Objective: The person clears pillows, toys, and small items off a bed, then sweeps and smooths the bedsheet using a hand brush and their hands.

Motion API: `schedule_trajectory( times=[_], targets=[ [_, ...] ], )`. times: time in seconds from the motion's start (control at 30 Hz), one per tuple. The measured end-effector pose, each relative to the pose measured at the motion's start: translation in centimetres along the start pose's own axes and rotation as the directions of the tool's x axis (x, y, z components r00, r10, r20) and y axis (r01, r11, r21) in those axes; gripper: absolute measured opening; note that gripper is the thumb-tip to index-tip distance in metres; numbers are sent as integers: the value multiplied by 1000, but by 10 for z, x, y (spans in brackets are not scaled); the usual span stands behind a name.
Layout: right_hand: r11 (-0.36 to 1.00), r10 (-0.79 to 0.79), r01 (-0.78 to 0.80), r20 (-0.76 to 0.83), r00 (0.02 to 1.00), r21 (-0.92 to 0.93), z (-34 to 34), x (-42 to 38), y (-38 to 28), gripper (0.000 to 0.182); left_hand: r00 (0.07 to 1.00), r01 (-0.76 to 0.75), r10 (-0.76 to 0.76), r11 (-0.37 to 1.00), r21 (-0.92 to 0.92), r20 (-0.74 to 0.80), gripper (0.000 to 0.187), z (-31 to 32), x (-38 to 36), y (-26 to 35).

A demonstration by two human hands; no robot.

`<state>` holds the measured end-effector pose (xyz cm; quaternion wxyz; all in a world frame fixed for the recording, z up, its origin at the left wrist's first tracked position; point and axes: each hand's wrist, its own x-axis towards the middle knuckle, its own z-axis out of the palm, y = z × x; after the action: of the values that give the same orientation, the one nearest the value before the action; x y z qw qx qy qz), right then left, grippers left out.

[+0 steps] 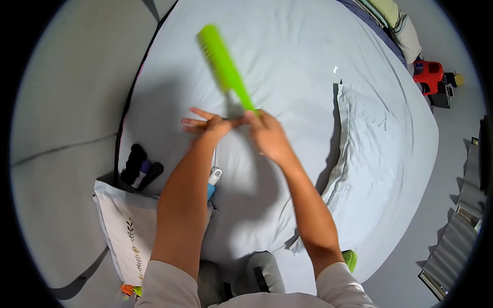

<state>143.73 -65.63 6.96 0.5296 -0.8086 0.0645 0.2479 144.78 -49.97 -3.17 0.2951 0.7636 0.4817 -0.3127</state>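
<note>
My right hand is closed around the handle of a bright green brush. The brush points up and to the left over the bed, slightly blurred, with its bristles along the left edge. Beside it, my left hand is open, fingers spread to the left and the thumb reaching toward my right hand. Below both hands is the pale sheet of the bed. A white and blue object lies next to my left forearm, partly hidden by it.
A white pillow lies on the right, and another with a printed sprig at lower left. Black and purple items rest by the bed's left edge. A red stool stands beyond the right edge. A white scrap lies on the sheet.
</note>
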Motion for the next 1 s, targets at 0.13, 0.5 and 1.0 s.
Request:
schedule_trajectory(
  times=[0.13, 0.5, 1.0],
  targets=[
    [934, 219, -261, 185, 958, 245, -5, 50, -1, 48, 997, 69, -70, 995, 72, 10, 169, -5, -8, 12],
    [912, 340, -150, -499, 797, 383, -171, 48, 23, 43, 976, 77, -100, 990, 122, 193, 164, -3, 10, 16],
    [802, 290, -206, -64, 955, 560, -138, 223, 9, 44, 922, 4, -2, 1000, -4, 386, 163, -12, 7, 28]
  ],
)
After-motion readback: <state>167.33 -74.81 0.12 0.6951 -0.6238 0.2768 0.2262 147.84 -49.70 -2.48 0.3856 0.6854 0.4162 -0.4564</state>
